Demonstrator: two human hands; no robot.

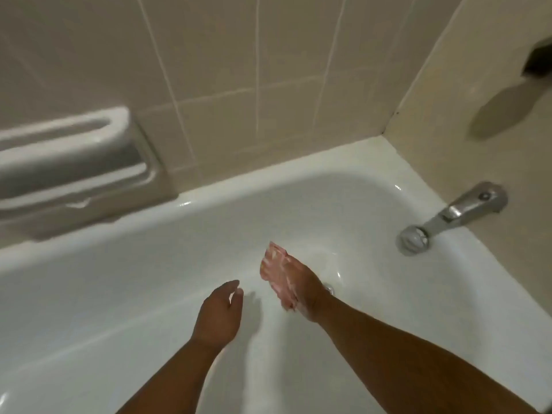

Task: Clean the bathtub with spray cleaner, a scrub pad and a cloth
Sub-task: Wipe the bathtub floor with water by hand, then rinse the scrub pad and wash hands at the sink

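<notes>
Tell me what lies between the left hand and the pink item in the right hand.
In the head view, only bare white bathtub floor, with a shadow, separates the left hand from the pink item.

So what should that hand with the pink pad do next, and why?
Probably lower the pink pad onto the tub floor and rub: the right hand holds it near the drain, seemingly off the surface, and the left hand is empty.
</notes>
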